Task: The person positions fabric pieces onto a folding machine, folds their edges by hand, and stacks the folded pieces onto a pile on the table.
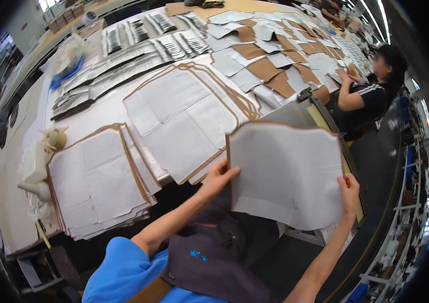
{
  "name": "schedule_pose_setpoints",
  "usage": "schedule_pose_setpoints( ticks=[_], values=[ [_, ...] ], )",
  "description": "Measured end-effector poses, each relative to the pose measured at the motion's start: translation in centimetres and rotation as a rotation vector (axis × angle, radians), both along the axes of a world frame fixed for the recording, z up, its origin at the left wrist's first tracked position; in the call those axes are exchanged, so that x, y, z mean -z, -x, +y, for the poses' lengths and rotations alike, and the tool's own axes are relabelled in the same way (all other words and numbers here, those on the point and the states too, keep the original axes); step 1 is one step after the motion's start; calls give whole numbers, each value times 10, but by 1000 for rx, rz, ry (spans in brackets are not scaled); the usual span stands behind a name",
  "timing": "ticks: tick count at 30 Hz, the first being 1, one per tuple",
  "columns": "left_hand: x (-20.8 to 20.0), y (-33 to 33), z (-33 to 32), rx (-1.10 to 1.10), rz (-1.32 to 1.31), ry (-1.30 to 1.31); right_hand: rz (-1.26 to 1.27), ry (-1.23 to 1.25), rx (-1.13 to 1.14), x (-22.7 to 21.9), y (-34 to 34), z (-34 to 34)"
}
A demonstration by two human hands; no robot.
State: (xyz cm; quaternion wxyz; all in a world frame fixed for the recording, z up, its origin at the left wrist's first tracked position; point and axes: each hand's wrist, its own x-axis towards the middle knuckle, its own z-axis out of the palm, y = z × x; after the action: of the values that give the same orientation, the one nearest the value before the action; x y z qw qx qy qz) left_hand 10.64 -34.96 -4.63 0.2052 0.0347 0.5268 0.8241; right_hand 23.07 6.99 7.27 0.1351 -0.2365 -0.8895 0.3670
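Note:
A large cut panel (287,171) with a pale grey backing and a thin brown edge is held up in front of me, over the table's near right corner. My left hand (219,177) pinches its left edge between thumb and fingers. At the opposite edge, my right hand (349,192) grips the panel low on the side. The sheet bows slightly between the two hands. Left of it lies a stack of similar brown-edged panels (179,106), fanned at its right side. Another stack (98,171) sits nearer the table's left front.
Rows of narrow grey strips (123,63) lie farther back. Brown and white cut pieces (270,50) spread across the far right. A white bottle (35,164) stands at the left edge. A person (368,91) works at the table's right side, beside a dark walkway (376,156).

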Motion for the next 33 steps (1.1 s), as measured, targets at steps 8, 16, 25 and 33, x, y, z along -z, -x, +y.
schedule_pose_setpoints(
  ticks=[8,16,25,33],
  values=[
    [-102,15,-298,-563,373,469,86,580,-382,1,105,-239],
    [-88,-51,-604,-717,103,950,-98,857,-786,130,175,-502],
    [-3,8,-432,-577,400,1193,131,804,-135,158,146,-394],
    [1,10,-225,-18,85,418,-34,1255,-6,155,180,-330]
  ],
)
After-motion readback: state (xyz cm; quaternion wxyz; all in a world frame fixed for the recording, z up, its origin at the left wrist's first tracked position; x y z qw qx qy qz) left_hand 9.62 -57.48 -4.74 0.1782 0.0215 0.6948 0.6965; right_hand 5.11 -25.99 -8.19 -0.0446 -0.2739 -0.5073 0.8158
